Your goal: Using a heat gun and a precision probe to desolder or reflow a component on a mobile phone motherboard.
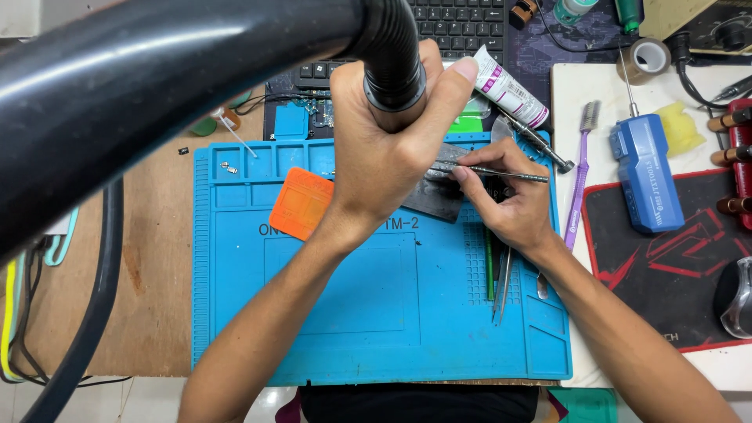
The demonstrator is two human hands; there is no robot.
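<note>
**A:** Head view, how tight is that bench? Looks cramped.

**B:** Yeah. The blue silicone repair mat (376, 313) has bare room in its lower half, but the top edge is crowded: a black keyboard (462, 31) sits right behind it, and a thick black ribbed hose (157, 70) sweeps across the whole upper left. To the right, a purple toothbrush (581, 168) and a blue electric screwdriver (642, 172) lie just off the mat's edge. An orange square plastic pad (301, 204) sits on the mat, left of the hands.

**A:** Surface?

**B:** Brown wooden desk (149, 290) under the mat, with a black-and-red mouse pad (666, 266) on the right.

**A:** And the hands?

**B:** Left hand (388, 149) is wrapped around the hose's nozzle end, fingers curled tight, thumb up along it. Right hand (509, 200) pinches a thin metal tweezer-like tool (493, 171) between thumb and fingertips, its tip lying on the dark grey flat metal part (439, 196) resting on the mat's upper middle, partly hidden beneath the left hand. A white tube with purple print (509, 88) lies just above.
</note>
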